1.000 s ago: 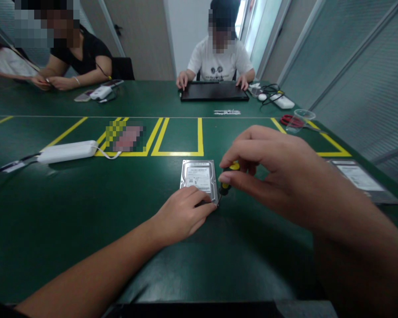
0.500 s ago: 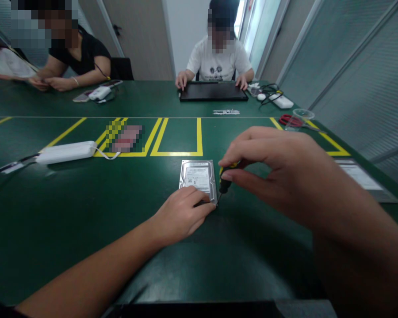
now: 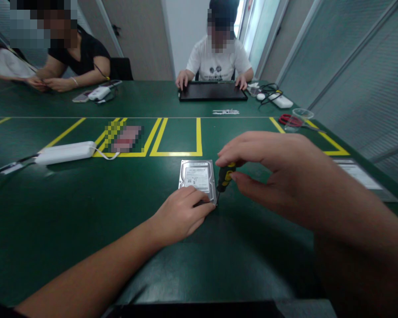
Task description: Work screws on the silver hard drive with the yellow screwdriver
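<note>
A silver hard drive (image 3: 196,174) with a white label lies on the green table. My left hand (image 3: 183,214) grips its near end, fingers bent over the top and the thumb at the near right corner. In my right hand (image 3: 268,170) is a screwdriver (image 3: 225,176) with a black and yellow handle, held between fingertips and thumb. The tool leans slightly, its thin shaft pointing down to the drive's near right corner. Whether the tip sits in a screw is too small to tell.
A white power strip (image 3: 66,152) with cables lies at the left, near a pinkish blurred thing (image 3: 128,139). At the right are red-handled scissors (image 3: 288,119), a clear plastic cup (image 3: 300,118) and a sheet (image 3: 361,176). Across the table a person's hands rest on a black panel (image 3: 214,91).
The fingers and thumb of my right hand have shifted on the screwdriver handle, showing more of its yellow marks. My left hand and the hard drive stay in place.
</note>
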{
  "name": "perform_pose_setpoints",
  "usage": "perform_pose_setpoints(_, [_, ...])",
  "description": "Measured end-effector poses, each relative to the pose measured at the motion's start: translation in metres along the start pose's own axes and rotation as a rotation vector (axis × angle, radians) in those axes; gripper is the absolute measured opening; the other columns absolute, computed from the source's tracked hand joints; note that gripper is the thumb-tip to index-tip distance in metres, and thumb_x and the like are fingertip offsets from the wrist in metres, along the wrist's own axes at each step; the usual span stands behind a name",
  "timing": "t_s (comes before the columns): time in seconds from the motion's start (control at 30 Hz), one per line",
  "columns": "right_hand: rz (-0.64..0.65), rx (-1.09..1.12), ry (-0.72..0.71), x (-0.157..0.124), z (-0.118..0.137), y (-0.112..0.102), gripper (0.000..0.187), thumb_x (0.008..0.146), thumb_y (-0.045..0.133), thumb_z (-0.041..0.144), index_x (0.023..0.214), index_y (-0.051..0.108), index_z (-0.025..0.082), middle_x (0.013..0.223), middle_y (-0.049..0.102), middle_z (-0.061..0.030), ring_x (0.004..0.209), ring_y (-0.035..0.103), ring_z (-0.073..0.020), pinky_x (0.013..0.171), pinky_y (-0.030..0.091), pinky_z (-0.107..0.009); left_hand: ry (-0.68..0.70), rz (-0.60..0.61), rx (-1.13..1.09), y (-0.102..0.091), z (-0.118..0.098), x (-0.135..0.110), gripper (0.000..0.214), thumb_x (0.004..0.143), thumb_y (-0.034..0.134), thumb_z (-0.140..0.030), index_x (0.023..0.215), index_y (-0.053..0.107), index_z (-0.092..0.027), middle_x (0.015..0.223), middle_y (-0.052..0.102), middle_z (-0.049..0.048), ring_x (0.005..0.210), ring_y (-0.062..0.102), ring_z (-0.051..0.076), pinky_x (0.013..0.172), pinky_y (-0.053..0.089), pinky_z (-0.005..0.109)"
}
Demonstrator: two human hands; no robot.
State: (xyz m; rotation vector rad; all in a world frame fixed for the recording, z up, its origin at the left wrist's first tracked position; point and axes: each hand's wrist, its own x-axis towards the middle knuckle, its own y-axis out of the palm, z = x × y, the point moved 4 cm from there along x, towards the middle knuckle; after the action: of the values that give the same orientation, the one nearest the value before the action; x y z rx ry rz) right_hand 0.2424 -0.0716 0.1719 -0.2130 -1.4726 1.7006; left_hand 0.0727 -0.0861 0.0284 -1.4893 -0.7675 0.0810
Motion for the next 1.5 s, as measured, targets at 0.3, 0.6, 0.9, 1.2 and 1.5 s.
perform_pose_setpoints(0.3, [0.042,-0.05,-0.011,-0.0007,-0.0009,-0.0021,0.018,0.089,0.054,0.02,0.093,0.072,0.02,0.096,0.069,-0.0029,0.087,0.062,-0.0176,0.077,0.045,-0.031,0.007,-0.003,0.003,0.0,-0.0004,-0.0023,0.025,0.094,0.054,-0.016,0.116,0.067,-0.018,0.104,0.066,0.0079,0.089,0.056,0.022,0.077,0.05,0.038])
perform_pose_setpoints(0.6, [0.043,-0.069,0.031,0.0023,-0.0002,0.0011,0.01,0.088,0.06,0.026,0.092,0.067,0.02,0.088,0.062,-0.0024,0.077,0.053,-0.0152,0.066,0.035,-0.028,0.005,-0.004,0.004,0.0009,0.0013,-0.0022,0.026,0.094,0.054,-0.018,0.117,0.067,-0.019,0.105,0.066,0.0075,0.089,0.056,0.023,0.076,0.05,0.038])
perform_pose_setpoints(0.9, [0.079,-0.021,0.007,0.0035,0.0019,-0.002,0.014,0.087,0.054,0.019,0.089,0.067,0.02,0.085,0.063,-0.0035,0.076,0.054,-0.0163,0.067,0.036,-0.029,0.004,-0.008,0.008,-0.0022,0.0002,-0.0021,0.026,0.094,0.054,-0.016,0.116,0.068,-0.018,0.103,0.066,0.0081,0.088,0.056,0.022,0.076,0.05,0.036])
perform_pose_setpoints(1.2, [0.063,-0.031,0.051,0.0036,-0.0019,-0.0017,0.011,0.088,0.059,0.027,0.089,0.067,0.021,0.085,0.063,-0.0025,0.074,0.053,-0.0156,0.067,0.037,-0.029,0.003,-0.005,-0.002,-0.0007,0.0012,-0.0018,0.025,0.095,0.053,-0.017,0.116,0.068,-0.019,0.103,0.066,0.0079,0.087,0.056,0.022,0.075,0.049,0.037])
perform_pose_setpoints(1.5, [0.03,-0.034,0.044,0.002,-0.0012,-0.0027,0.014,0.086,0.055,0.02,0.095,0.066,0.02,0.085,0.064,-0.0026,0.073,0.054,-0.0155,0.067,0.038,-0.029,-0.003,-0.016,-0.02,-0.0017,0.0009,-0.0029,0.024,0.094,0.054,-0.016,0.114,0.068,-0.018,0.104,0.066,0.0078,0.089,0.055,0.022,0.076,0.049,0.036])
